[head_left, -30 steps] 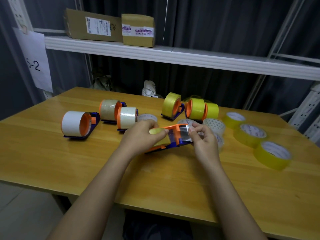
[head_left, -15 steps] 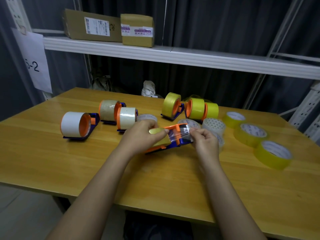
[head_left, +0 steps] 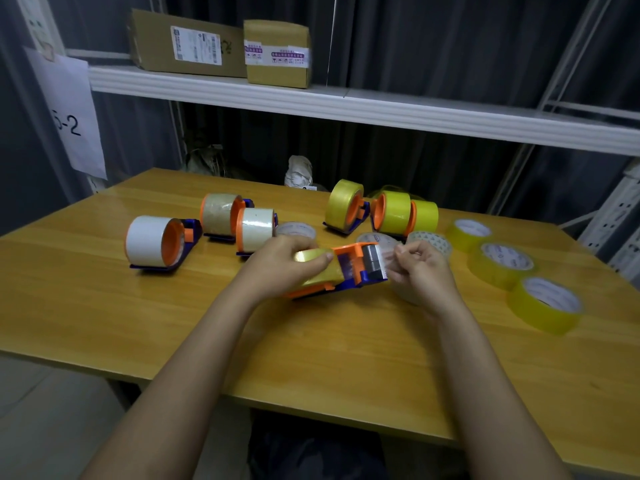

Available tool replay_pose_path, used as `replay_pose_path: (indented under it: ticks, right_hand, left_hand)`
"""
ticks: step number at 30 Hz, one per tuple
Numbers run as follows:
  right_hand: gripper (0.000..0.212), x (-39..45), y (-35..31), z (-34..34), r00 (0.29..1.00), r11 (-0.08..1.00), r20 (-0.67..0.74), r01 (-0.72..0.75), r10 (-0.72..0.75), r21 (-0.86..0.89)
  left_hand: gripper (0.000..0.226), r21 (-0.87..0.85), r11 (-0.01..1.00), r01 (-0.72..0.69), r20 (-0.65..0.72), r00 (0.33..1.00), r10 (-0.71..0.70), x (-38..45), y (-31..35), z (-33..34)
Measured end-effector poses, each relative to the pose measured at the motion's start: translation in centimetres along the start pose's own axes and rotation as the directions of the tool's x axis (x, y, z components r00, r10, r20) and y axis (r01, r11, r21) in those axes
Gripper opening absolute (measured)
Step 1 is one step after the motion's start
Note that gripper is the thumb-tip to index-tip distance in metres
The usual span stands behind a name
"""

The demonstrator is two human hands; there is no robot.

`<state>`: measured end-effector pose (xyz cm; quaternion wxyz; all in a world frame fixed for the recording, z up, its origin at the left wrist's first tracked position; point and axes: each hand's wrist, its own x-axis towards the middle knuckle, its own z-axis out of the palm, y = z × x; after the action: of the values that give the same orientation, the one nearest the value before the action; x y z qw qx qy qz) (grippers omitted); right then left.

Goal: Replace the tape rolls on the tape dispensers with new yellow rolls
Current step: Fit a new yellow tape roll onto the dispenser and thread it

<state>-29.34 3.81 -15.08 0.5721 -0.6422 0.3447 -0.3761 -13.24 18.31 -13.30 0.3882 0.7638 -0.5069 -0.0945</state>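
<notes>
An orange and blue tape dispenser [head_left: 356, 271] lies at the table's middle with a yellow roll [head_left: 320, 268] mounted on it. My left hand [head_left: 277, 266] grips that roll from above, thumb on its face. My right hand [head_left: 420, 271] pinches the clear tape end at the dispenser's cutter. Three dispensers with white or clear rolls [head_left: 152, 242] stand to the left. Dispensers with yellow rolls [head_left: 344, 204] stand behind. Three loose yellow rolls [head_left: 545, 304] lie flat at the right.
Loose clear rolls [head_left: 431, 242] lie behind my right hand and one [head_left: 296, 230] behind my left. A white shelf [head_left: 346, 105] with two cardboard boxes [head_left: 187, 45] runs above the wooden table [head_left: 104, 306]. A paper sign [head_left: 69, 109] hangs at the left.
My right hand has drawn the tape end a little to the right, past the cutter. My left hand stays on the yellow roll.
</notes>
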Motion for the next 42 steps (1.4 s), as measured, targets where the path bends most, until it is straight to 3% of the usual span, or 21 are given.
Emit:
replay_pose_path:
  ticks: [3, 9, 13, 16, 22, 25, 28, 30, 32, 35, 38, 42]
  right_hand:
    - [0.011, 0.1, -0.3, -0.7, 0.997, 0.995, 0.071, -0.035, 0.028, 0.088]
    - [0.011, 0.1, -1.0, -0.4, 0.995, 0.958, 0.093, -0.06, 0.035, 0.281]
    - [0.012, 0.0, -2.0, -0.3, 0.991, 0.951, 0.132, -0.065, 0.026, 0.301]
    - [0.012, -0.1, -2.7, -0.2, 0.985, 0.943, 0.169, -0.081, 0.027, 0.322]
    - [0.008, 0.0, -2.9, -0.3, 0.997, 0.988, 0.071, -0.02, 0.009, 0.152]
    - [0.006, 0.3, -2.7, -0.2, 0.998, 0.987, 0.061, -0.014, 0.004, 0.158]
    - [0.008, 0.6, -2.4, 0.5, 0.999, 0.957, 0.019, -0.044, 0.04, 0.286]
    - [0.019, 0.8, -2.5, 0.5, 0.995, 0.864, -0.037, -0.063, 0.095, 0.499]
    - [0.02, 1.0, -2.6, -0.1, 0.986, 0.817, -0.143, 0.016, 0.082, 0.576]
    - [0.01, 0.7, -2.7, 0.0, 0.958, 0.946, -0.254, 0.2, -0.135, 0.253]
    - [0.006, 0.0, -2.4, 1.7, 0.949, 0.96, -0.149, 0.277, -0.279, -0.037]
    - [0.01, -0.6, -1.5, 3.4, 0.955, 0.946, -0.033, 0.288, -0.295, -0.15]
  left_hand:
    - [0.047, -0.048, 0.998, 0.039, 0.019, 0.999, -0.038, 0.1, -0.6, -0.6]
    - [0.041, -0.033, 0.997, 0.066, 0.037, 0.997, -0.065, 0.4, -0.8, -1.3]
    - [0.061, -0.04, 0.992, 0.119, -0.016, 0.993, -0.12, 0.5, -1.2, -1.3]
    - [0.047, -0.124, 0.988, 0.09, -0.061, 0.993, -0.098, 0.3, -1.5, -1.4]
    - [0.029, -0.249, 0.967, 0.063, -0.107, 0.99, -0.092, -0.5, -1.2, -1.9]
    - [0.028, -0.267, 0.961, 0.07, -0.103, 0.99, -0.1, -0.5, -1.4, -2.1]
    - [0.028, -0.28, 0.957, 0.075, -0.113, 0.987, -0.11, -0.4, -1.5, -2.1]
    - [0.023, -0.301, 0.951, 0.073, -0.134, 0.984, -0.119, -0.4, -1.9, -2.1]
    - [0.023, -0.325, 0.942, 0.084, -0.165, 0.976, -0.144, -0.5, -2.3, -2.2]
    - [0.029, -0.36, 0.928, 0.101, -0.169, 0.971, -0.171, -0.5, -2.9, -2.4]
    - [0.029, -0.38, 0.919, 0.1, -0.17, 0.969, -0.176, -0.3, -2.7, -2.0]
    - [0.028, -0.34, 0.938, 0.068, -0.212, 0.966, -0.147, -0.5, -2.0, -1.4]
